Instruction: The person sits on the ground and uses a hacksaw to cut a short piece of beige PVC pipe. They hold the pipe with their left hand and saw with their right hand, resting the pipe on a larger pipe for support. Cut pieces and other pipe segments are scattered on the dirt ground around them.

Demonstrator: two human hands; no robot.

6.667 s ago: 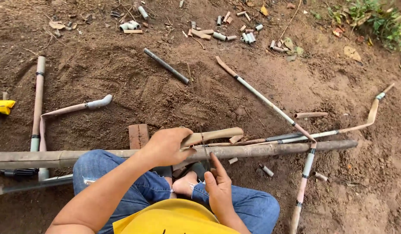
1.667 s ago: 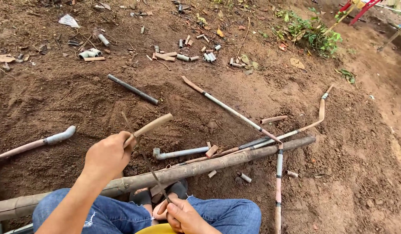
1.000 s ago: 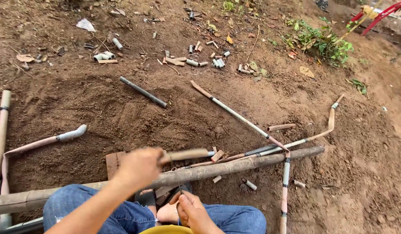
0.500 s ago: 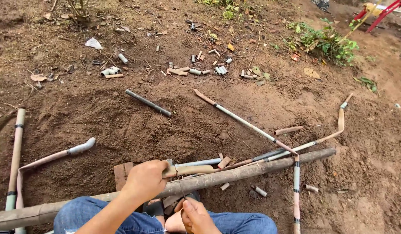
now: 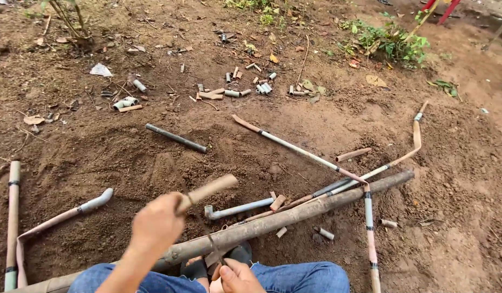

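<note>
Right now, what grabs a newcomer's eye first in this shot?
The raised left hand, low and left of centre, gripping a short wooden handle above a long log lying across the person's knees. Behind it, bent muddy pipes criss-cross the bare soil at centre right, and cut pipe offcuts litter the ground farther back.

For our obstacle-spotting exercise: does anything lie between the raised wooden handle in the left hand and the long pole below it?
Only one thing: a thin dark strip, held by the right hand, rises across the long pole beneath the wooden handle gripped in the left hand. Otherwise the gap looks open.
</note>
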